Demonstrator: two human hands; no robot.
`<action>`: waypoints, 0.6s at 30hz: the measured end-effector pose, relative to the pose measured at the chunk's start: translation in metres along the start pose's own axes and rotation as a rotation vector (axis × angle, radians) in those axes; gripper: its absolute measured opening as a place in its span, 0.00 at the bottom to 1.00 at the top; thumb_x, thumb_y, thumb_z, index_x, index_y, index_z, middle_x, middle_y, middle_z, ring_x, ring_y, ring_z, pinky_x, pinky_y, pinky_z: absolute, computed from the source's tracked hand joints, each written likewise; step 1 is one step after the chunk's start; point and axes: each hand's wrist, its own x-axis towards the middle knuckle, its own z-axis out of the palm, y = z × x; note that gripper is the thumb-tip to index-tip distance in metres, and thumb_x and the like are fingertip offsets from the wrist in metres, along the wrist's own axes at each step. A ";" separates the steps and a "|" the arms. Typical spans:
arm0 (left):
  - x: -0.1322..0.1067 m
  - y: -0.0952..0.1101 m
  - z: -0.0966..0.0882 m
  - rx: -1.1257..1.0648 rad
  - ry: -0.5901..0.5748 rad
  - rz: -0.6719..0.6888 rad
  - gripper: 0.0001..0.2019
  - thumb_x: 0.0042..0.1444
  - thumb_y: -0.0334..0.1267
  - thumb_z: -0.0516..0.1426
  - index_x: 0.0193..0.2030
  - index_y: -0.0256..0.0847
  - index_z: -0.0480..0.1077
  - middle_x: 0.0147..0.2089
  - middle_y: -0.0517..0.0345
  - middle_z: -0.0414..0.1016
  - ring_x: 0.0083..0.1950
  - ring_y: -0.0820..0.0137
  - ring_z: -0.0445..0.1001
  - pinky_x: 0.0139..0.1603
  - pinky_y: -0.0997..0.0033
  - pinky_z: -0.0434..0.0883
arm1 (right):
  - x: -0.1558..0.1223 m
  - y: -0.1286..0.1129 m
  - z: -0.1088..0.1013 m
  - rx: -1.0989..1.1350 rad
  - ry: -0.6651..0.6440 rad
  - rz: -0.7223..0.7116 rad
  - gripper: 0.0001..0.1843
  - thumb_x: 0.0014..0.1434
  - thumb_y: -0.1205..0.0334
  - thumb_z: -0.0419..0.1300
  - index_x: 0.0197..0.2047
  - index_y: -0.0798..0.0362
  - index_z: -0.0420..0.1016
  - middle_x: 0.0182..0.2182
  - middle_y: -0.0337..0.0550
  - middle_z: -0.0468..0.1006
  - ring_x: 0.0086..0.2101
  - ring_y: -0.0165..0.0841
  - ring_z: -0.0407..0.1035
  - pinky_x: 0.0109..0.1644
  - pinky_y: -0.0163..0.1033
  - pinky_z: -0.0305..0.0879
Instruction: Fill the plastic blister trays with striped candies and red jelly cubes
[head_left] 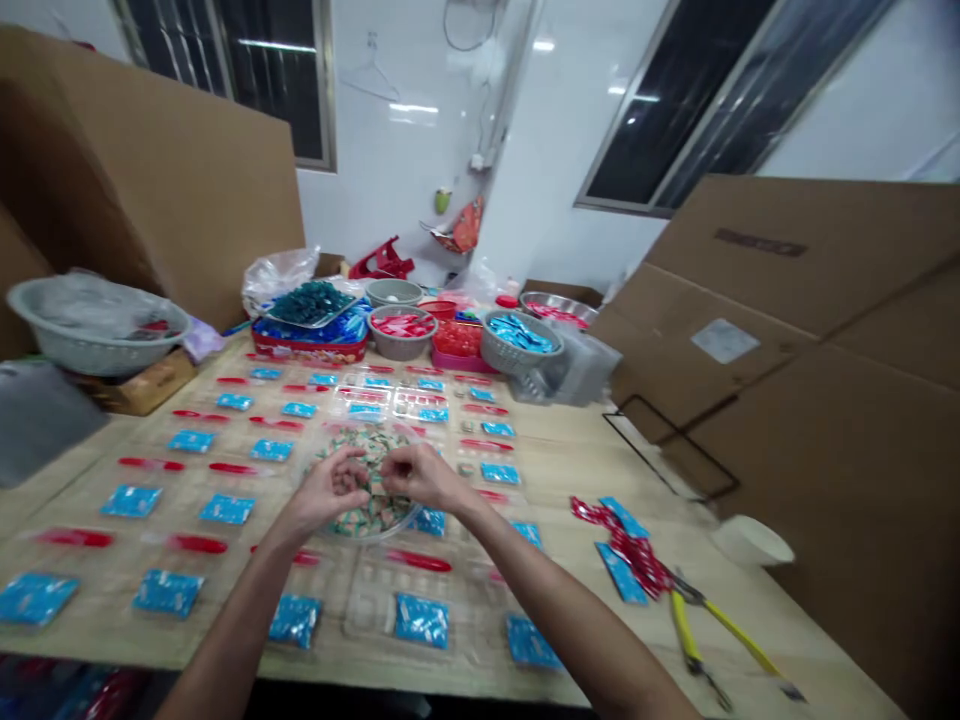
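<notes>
Bare forearms [225,640] reach in from the bottom of the view and converge on a round clear plastic bowl [397,530] heaped with small green-and-orange wrapped pieces [375,510]. Left grip [328,488] and right grip [421,475] both hang over the heap, fingers curled and nearly meeting above its middle; whether either has hold of a piece cannot be told. The bowl sits on the pale wooden desk [585,470], seemingly placed centrally so both hands reach it easily, with flat blue sachets [421,620] and slim red strips [418,561] set in spaced rows around it, probably to keep them separate. Those strips run roughly crosswise; each wrapped piece is too small to show its direction or long axis.
</notes>
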 end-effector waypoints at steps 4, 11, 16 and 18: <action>-0.002 0.000 0.004 0.011 0.111 -0.057 0.24 0.37 0.40 0.64 0.43 0.36 0.66 0.31 0.58 0.73 0.30 0.70 0.73 0.33 0.69 0.71 | -0.054 0.024 -0.041 0.239 0.095 0.213 0.04 0.45 0.66 0.61 0.22 0.57 0.70 0.18 0.32 0.65 0.21 0.24 0.57 0.25 0.29 0.51; -0.015 0.016 0.043 0.380 0.203 0.129 0.10 0.48 0.41 0.56 0.34 0.37 0.70 0.28 0.58 0.73 0.27 0.70 0.71 0.29 0.72 0.68 | -0.144 0.043 -0.041 0.370 0.001 0.470 0.07 0.42 0.63 0.62 0.21 0.57 0.68 0.16 0.32 0.65 0.18 0.22 0.55 0.23 0.29 0.49; -0.040 0.025 0.090 0.671 -0.076 0.348 0.05 0.53 0.34 0.53 0.31 0.39 0.71 0.31 0.55 0.74 0.34 0.67 0.71 0.36 0.69 0.67 | -0.165 0.035 -0.020 0.365 0.002 0.549 0.06 0.41 0.64 0.61 0.21 0.57 0.69 0.16 0.31 0.64 0.19 0.23 0.56 0.22 0.28 0.49; -0.049 0.020 0.105 0.724 -0.173 0.390 0.05 0.54 0.33 0.53 0.32 0.39 0.70 0.33 0.54 0.74 0.38 0.66 0.71 0.39 0.68 0.67 | -0.170 0.030 -0.015 0.370 -0.009 0.539 0.07 0.40 0.62 0.62 0.21 0.57 0.69 0.16 0.31 0.65 0.19 0.23 0.56 0.23 0.28 0.50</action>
